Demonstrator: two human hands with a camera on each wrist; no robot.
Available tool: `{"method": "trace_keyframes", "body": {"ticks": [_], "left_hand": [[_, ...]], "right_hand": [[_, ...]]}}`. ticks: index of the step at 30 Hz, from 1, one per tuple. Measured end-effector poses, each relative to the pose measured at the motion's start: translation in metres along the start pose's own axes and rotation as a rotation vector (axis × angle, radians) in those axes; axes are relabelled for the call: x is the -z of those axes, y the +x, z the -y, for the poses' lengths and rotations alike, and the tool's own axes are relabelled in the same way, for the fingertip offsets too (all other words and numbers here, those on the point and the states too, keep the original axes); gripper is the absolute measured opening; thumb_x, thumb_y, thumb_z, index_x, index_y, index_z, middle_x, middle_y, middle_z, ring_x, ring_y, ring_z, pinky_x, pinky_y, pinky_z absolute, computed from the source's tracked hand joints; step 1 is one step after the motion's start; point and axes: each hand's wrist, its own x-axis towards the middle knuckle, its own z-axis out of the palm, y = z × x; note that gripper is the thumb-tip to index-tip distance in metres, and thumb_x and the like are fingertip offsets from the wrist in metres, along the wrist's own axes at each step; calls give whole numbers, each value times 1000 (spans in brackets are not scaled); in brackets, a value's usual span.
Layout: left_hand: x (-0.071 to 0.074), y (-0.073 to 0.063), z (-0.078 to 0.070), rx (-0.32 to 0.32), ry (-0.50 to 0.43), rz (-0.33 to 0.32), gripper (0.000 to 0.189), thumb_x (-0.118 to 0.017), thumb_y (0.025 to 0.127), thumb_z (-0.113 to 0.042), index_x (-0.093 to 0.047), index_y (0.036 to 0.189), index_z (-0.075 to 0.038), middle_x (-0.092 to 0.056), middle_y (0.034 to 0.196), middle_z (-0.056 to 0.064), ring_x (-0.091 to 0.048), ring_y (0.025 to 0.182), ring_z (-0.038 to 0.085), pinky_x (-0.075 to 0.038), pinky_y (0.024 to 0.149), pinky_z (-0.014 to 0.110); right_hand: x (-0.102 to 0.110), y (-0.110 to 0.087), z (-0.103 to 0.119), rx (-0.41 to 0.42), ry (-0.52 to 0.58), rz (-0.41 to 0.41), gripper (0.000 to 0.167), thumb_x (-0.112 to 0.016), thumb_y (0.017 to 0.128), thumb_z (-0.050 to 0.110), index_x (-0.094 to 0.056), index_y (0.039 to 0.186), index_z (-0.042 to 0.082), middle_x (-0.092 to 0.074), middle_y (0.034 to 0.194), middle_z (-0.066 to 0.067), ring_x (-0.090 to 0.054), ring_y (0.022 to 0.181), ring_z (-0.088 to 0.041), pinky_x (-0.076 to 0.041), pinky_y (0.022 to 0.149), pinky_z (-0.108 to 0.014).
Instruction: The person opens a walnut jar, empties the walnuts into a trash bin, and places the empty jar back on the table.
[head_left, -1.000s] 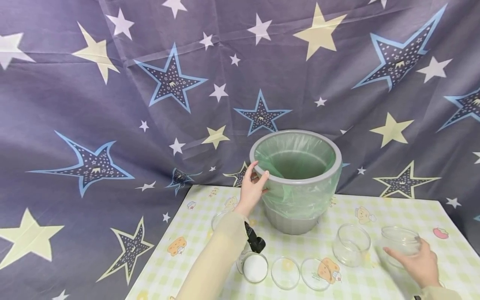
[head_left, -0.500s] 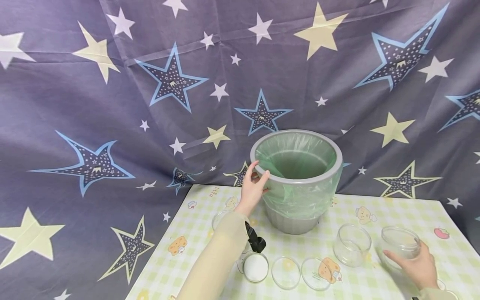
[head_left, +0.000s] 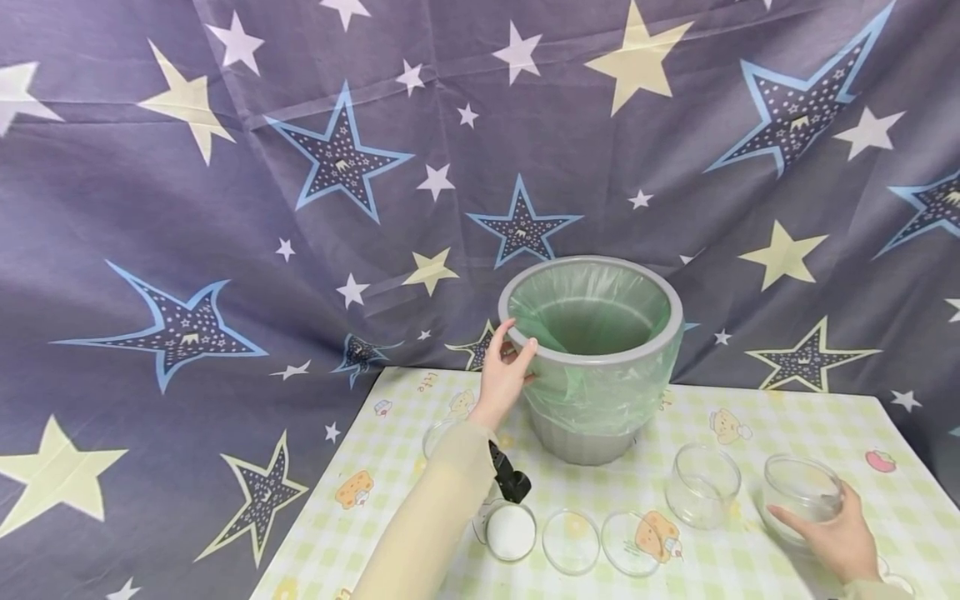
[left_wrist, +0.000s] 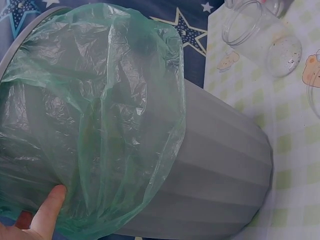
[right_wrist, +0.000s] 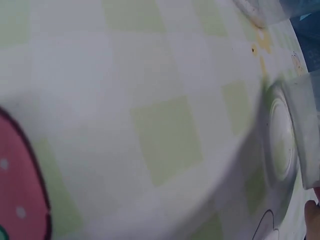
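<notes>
My left hand [head_left: 504, 379] grips the near left rim of a grey trash bin [head_left: 581, 446] lined with a green plastic bag [head_left: 592, 400]. In the left wrist view, a finger [left_wrist: 50, 210] presses the bag against the bin's side. At the right of the table my right hand [head_left: 840, 533] holds a clear jar [head_left: 798, 492] around its right side, thumb towards the front. The right wrist view shows the jar's wall [right_wrist: 307, 125] at the right edge, its base close to the cloth. A second clear jar [head_left: 702, 487] stands left of it.
In front of the bin lie a round white-filled lid or dish [head_left: 512, 533] and two clear round lids [head_left: 572, 543]. Another clear round piece [head_left: 437, 437] is partly hidden by the left sleeve. A starry curtain [head_left: 300, 250] hangs behind the checkered tablecloth [head_left: 405, 467].
The head view has shifted very slightly. Both hands keep nearly the same places, the left on the bin's rim and the right around the jar.
</notes>
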Motion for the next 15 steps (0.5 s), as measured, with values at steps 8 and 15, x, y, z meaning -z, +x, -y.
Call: {"method": "trace_keyframes", "body": {"ticks": [8,15], "left_hand": [[3,-1,-5,15,-25,30,59,-59,93,-20,-33,147,-18,-44,120,17,-55,105,24,-53,87,50],[1,0,0,-4,-11,5,56,-59,94,-23,-35,145,-22,-44,119,14,-56,107,26,-53,86,48]], "right_hand": [[3,-2,-10,43,-6,10,117,-77,76,36,5,147,-6,-31,135,-40,-29,121,-60,-27,100,-65],[4,-6,-22,63,56,32,117,-76,79,31,13,147,-4,-28,136,-42,-24,124,-62,-20,105,-65]]}}
